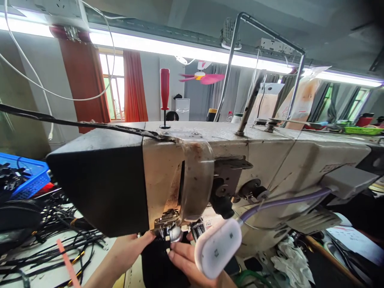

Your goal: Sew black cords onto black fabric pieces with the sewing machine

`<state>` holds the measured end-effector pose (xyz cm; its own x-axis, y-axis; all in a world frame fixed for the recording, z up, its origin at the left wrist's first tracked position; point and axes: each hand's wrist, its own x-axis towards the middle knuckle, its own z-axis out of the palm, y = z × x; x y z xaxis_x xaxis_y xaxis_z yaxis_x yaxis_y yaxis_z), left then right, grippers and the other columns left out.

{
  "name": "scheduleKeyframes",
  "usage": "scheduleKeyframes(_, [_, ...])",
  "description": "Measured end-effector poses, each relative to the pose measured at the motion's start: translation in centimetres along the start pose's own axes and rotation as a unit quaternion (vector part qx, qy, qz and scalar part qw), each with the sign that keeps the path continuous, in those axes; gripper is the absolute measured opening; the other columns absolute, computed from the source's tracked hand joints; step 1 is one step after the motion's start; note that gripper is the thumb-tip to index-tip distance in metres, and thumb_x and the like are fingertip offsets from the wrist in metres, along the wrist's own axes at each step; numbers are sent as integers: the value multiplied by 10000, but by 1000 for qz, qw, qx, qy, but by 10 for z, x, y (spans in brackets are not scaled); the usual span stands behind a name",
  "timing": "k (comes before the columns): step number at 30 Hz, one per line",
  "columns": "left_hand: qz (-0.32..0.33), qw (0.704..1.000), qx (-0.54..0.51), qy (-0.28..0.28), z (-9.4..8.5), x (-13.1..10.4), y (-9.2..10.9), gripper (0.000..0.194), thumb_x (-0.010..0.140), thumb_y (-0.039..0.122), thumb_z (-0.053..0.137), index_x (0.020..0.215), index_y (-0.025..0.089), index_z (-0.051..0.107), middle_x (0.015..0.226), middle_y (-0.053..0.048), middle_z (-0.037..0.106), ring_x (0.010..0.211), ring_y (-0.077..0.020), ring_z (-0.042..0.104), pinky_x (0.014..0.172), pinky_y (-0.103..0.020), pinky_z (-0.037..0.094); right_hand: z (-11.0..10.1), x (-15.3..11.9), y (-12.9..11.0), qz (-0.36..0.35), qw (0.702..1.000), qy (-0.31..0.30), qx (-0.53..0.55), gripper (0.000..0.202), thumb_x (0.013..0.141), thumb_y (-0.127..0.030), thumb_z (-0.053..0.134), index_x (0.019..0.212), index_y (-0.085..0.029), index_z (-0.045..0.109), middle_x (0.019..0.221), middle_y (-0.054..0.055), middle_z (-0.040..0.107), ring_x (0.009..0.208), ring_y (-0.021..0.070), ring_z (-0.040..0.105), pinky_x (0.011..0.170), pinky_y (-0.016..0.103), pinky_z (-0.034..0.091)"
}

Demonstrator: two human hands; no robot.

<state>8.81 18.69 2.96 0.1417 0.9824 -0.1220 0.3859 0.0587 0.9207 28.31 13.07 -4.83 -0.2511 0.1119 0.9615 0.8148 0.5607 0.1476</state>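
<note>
Under the sewing machine head, blk workpiece sits btwn L hand & R hand, fingertips at its edges; can't tell if hands grip or just steady it. Prob. mid-sew: not yet out, amt done/left hidden. Looks plain, matte, runs out of view at btm.

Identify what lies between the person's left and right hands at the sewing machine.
In the head view, a black piece, probably material, lies between the left hand and the right hand.
</note>
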Motion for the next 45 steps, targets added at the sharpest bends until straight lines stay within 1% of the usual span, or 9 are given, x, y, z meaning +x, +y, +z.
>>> scheduleKeyframes(3, [6, 999, -33, -9, -3, 1, -4, 292, 608, 488, 740, 500, 223, 682, 594, -51, 730, 792, -332, 705, 851, -418, 553, -9, 1, -2, 52, 999, -3, 11, 265, 950, -180, 475, 971, -252, 728, 901, 33, 753, 821, 166, 708, 794, 275, 589])
scheduleKeyframes(6, [68, 992, -90, -62, -2, 0, -7, 283, 640, 473, 724, 704, 200, 757, 821, -77, 784, 937, -325, 694, 993, -427, 486, -20, 4, -13, 164, 983, -77, 20, 182, 914, -261, 538, 961, -206, 706, 865, 71, 720, 793, 202, 691, 767, 332, 589])
scheduleKeyframes(9, [102, 986, -104, -77, 4, -3, -7, 365, 690, 444, 665, 921, 178, 759, 968, -91, 772, 1092, -328, 640, 1044, -426, 441, -17, 2, -29, 235, 965, -107, 44, 434, 974, -484, 438, 725, -216, 671, 826, 62, 689, 776, 199, 663, 697, 321, 555])
scheduleKeyframes(13, [106, 988, -81, -82, 11, -4, -7, 425, 706, 430, 633, 1007, 148, 734, 926, -104, 765, 1072, -340, 638, 1042, -445, 432, -7, -7, -41, 220, 972, -45, 68, 624, 1005, -487, 340, 474, -172, 430, 627, 26, 554, 674, 156, 588, 643, 291, 477])
scheduleKeyframes(18, [101, 988, -91, -73, 12, -10, -2, 419, 728, 449, 621, 1014, 160, 727, 970, -95, 755, 1168, -341, 590, 1076, -431, 398, -20, -5, -39, 237, 958, -132, 94, 439, 965, -374, 494, 574, -187, 562, 619, -1, 532, 569, 119, 522, 624, 270, 479])
scheduleKeyframes(24, [88, 990, -80, -79, 10, -8, 8, 401, 716, 463, 633, 969, 171, 741, 888, -85, 765, 1159, -353, 603, 1107, -436, 370, -19, 4, -39, 253, 954, -108, 116, 280, 923, -261, 551, 664, -199, 641, 676, 8, 648, 654, 132, 624, 682, 245, 524])
scheduleKeyframes(29, [87, 985, -127, -74, 10, -9, 4, 448, 709, 476, 664, 1034, 173, 723, 997, -92, 764, 1184, -354, 598, 1100, -442, 386, -10, -2, -40, 282, 954, -52, 82, 367, 936, -298, 521, 589, -186, 566, 669, 22, 663, 602, 125, 624, 558, 206, 475])
scheduleKeyframes(39, [71, 986, -150, -26, 14, -11, -5, 452, 664, 382, 715, 1050, 145, 717, 983, -107, 765, 1140, -342, 637, 1078, -429, 413, 1, -3, -57, 358, 931, -37, 56, 312, 927, -350, 569, 669, -206, 669, 701, 41, 652, 664, 165, 636, 588, 239, 520])
scheduleKeyframes(45, [67, 988, -129, -43, 13, -7, 1, 367, 702, 406, 660, 974, 173, 740, 942, -91, 771, 1147, -352, 621, 1054, -441, 420, 6, -3, -53, 298, 953, -53, -2, 196, 883, -249, 597, 698, -220, 657, 681, 39, 609, 651, 175, 610, 546, 254, 518])
